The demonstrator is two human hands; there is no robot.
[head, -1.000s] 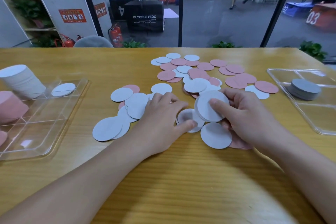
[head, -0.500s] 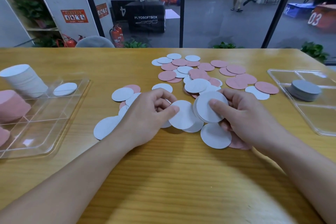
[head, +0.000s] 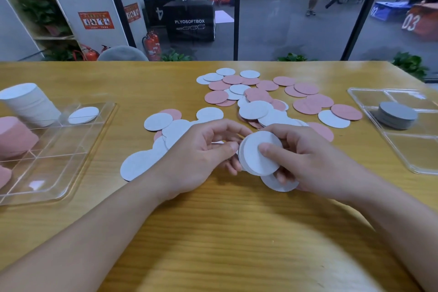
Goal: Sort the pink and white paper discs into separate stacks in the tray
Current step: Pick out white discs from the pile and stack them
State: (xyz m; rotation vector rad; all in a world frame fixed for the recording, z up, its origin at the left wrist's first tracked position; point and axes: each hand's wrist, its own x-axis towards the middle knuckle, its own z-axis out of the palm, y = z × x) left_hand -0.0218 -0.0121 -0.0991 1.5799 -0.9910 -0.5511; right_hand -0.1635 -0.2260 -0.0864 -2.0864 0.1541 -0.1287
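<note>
My right hand (head: 305, 161) grips a small stack of white discs (head: 257, 156) tilted up above the table, thumb on its face. My left hand (head: 201, 152) pinches the stack's left edge with thumb and curled fingers. One white disc (head: 277, 184) lies under my right hand. Loose white discs (head: 157, 121) lie to the left of my hands, and mixed pink and white discs (head: 260, 92) are spread behind them. The clear tray (head: 71, 163) at the left holds a tall white stack (head: 28, 104), a pink stack (head: 16, 136) and a single white disc (head: 83, 115).
A second clear tray (head: 417, 156) at the right holds a grey disc stack (head: 397, 115). Bare wooden table (head: 237, 232) stretches toward me. Glass wall and a room lie beyond the table's far edge.
My left hand picked up a white disc from the table and brought it against the stack in my right hand. The stack rose off the table and moved slightly toward me.
</note>
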